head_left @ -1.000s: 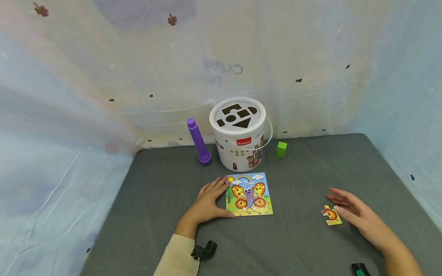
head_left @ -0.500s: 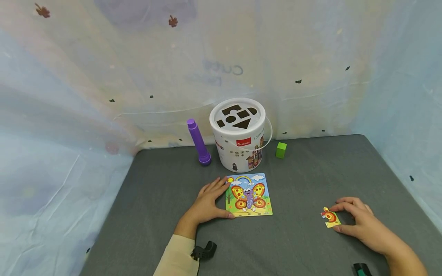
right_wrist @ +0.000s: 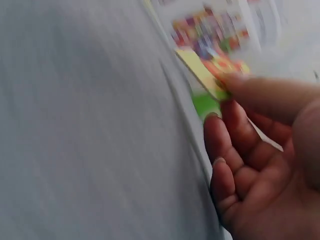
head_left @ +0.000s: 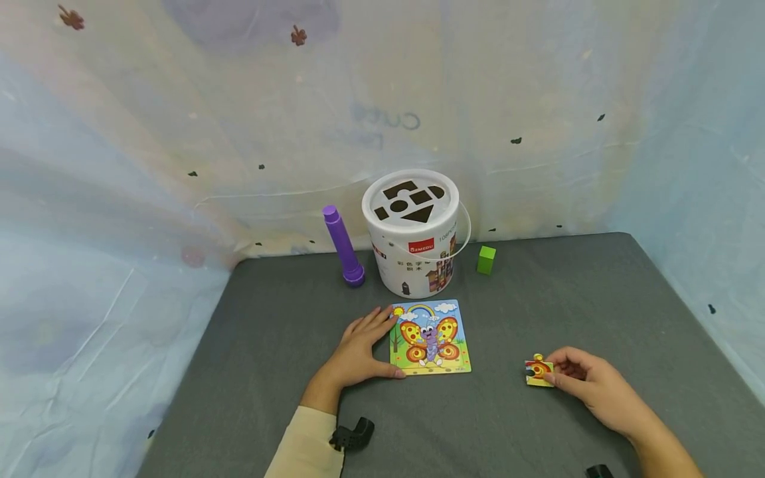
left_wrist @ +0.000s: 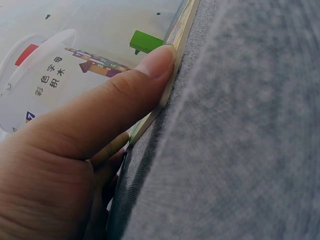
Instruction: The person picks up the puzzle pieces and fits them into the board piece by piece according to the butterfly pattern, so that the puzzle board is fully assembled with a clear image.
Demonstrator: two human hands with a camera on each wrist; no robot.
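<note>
In the head view, a square butterfly jigsaw puzzle [head_left: 430,337] lies flat in front of a white bucket. My left hand [head_left: 366,348] rests along its left side, fingers spread and fairly straight; the left wrist view shows the thumb [left_wrist: 125,100] touching the puzzle's edge. To the right, my right hand [head_left: 592,385] pinches a puzzle piece [head_left: 537,372] between thumb and fingertips, tilted above the table. Red, orange and yellow print shows on the piece [right_wrist: 202,75] in the blurred right wrist view, where the other fingers are curled below it.
The white lidded bucket [head_left: 412,239] stands at the back, with shape cutouts in its lid and a wire-like handle. Left of it stands a purple flashlight-like tube [head_left: 344,245]; right of it sits a green block [head_left: 487,260]. Grey cloth covers the table [head_left: 287,299], backed by a printed curtain.
My right hand, at first loosely beside the puzzle piece on the table, has pinched it, raised it and carried it left toward the puzzle. The left hand has stayed in place.
</note>
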